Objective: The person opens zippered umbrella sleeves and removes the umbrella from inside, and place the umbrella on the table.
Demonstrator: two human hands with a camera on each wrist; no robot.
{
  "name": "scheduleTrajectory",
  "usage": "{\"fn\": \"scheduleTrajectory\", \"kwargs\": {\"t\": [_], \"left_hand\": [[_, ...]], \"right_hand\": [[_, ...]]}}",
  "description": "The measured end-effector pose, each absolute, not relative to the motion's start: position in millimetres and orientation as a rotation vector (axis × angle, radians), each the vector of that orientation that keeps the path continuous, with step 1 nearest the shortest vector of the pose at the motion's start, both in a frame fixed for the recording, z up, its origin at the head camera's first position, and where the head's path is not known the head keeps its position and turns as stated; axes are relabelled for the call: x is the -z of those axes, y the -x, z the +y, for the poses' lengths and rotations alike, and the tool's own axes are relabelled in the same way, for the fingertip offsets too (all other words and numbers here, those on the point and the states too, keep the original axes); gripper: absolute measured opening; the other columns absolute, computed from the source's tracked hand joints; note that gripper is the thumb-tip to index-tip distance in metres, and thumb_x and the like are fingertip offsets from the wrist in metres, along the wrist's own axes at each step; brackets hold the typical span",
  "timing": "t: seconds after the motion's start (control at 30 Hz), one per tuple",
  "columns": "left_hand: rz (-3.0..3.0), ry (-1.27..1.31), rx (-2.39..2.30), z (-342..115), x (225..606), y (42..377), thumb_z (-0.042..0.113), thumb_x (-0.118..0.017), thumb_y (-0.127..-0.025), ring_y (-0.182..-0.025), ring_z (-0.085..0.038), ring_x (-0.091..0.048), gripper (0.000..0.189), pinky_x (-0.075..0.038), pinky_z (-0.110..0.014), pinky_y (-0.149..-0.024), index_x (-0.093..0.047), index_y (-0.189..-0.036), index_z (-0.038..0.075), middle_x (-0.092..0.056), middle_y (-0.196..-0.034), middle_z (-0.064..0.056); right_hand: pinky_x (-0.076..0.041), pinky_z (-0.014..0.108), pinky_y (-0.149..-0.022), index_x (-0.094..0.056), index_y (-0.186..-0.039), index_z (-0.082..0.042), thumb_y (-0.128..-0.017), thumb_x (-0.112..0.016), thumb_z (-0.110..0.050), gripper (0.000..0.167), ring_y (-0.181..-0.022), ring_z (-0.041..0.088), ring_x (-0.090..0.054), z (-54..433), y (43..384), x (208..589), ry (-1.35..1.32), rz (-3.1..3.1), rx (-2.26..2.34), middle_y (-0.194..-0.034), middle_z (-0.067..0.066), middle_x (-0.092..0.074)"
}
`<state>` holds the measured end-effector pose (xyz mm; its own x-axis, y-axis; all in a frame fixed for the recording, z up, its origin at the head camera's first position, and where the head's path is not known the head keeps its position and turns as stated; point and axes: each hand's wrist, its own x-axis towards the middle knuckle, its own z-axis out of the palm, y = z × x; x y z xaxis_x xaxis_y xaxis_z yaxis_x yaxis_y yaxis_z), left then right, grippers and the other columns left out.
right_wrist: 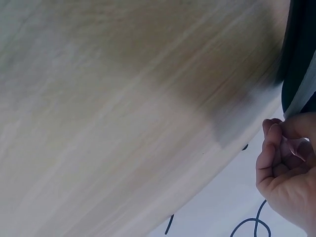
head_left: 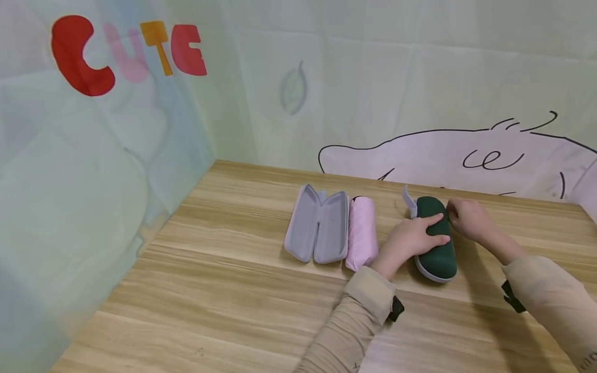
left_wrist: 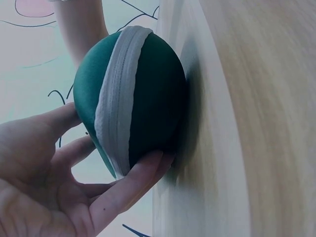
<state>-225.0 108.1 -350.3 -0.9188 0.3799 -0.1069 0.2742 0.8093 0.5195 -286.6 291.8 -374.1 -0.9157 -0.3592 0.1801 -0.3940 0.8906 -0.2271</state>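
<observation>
A dark green zippered glasses case lies on the table, its pale grey zipper band running round the side and a grey strap sticking up at the far left. My left hand grips the case from the left, with thumb and finger spread over its top and other fingers round its side. At the case's far right side, my right hand has its fingers curled, with thumb and forefinger pinched together at the zipper band. The zipper pull itself is hidden by those fingertips.
Left of the green case lies a pink cylindrical bundle. Beside that, an open grey case shows its lining. Wood-grain tabletop extends to the left and front. A printed cloth hangs behind the table's back edge.
</observation>
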Motion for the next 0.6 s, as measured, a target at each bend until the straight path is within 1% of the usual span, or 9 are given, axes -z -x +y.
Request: {"fn": "scheduleTrajectory", "kwargs": {"t": [0.17, 0.27, 0.6], "left_hand": [[2.792, -0.509, -0.751, 108, 349, 225, 0.055, -0.053, -0.092, -0.125, -0.013, -0.055, 0.055, -0.045, -0.025, -0.095, -0.037, -0.144, 0.046, -0.052, -0.142, 0.012], [2.784, -0.496, -0.756, 107, 348, 225, 0.055, -0.053, -0.092, -0.126, -0.013, -0.054, 0.055, -0.045, -0.026, -0.096, -0.036, -0.144, 0.046, -0.052, -0.142, 0.011], [2.77, -0.491, -0.767, 108, 347, 224, 0.055, -0.052, -0.093, -0.125, -0.014, -0.055, 0.055, -0.046, -0.026, -0.094, -0.036, -0.144, 0.046, -0.051, -0.144, 0.009]], "right_hand": [[-0.032, 0.029, -0.052, -0.053, -0.074, 0.001, -0.084, -0.047, 0.005, 0.013, -0.055, 0.018, -0.042, 293, 281, 374, -0.601, -2.941, -0.405, -0.06, 0.006, -0.047], [-0.03, 0.028, -0.052, -0.05, -0.073, -0.003, -0.085, -0.046, 0.005, 0.015, -0.054, 0.016, -0.04, 293, 277, 373, -0.604, -2.964, -0.398, -0.059, 0.003, -0.043], [-0.029, 0.028, -0.052, -0.05, -0.071, -0.004, -0.083, -0.047, 0.005, 0.015, -0.055, 0.016, -0.04, 295, 272, 374, -0.622, -2.947, -0.376, -0.059, 0.003, -0.043]]}}
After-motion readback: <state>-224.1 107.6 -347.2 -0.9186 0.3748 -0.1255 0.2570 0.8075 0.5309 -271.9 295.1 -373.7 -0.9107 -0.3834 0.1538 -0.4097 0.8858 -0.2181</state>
